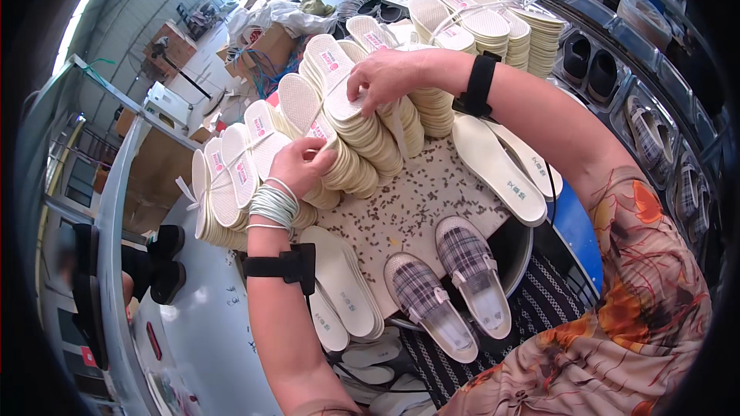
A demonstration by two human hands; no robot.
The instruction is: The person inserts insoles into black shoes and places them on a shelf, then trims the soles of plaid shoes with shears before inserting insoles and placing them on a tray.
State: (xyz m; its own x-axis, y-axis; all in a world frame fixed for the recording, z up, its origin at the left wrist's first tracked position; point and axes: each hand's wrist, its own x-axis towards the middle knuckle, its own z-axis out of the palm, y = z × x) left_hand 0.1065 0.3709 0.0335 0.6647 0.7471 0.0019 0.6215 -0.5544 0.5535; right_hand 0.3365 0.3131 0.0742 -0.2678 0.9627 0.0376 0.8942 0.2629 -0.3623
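Note:
Tied stacks of cream insoles (362, 142) stand in a row across the worktable. My right hand (381, 77) rests on top of a middle stack, its fingers bent down beside a white tie strip; what lies under the fingertips is hidden. At the side of a neighbouring stack, my left hand (299, 166) has its thumb and fingers curled in against the insoles, and whatever is between them cannot be made out. Several white bands circle the left wrist. Nearer to me sits a pair of plaid slip-on shoes (424, 293) on a speckled board (378, 219).
Loose insoles lie at the right (501, 173) and in a small pile at the left (347, 285). Racks along the right hold dark shoes (590, 62) and plaid shoes (649, 135). Another person's dark shoes (167, 277) show at the left, beyond a metal frame (123, 185).

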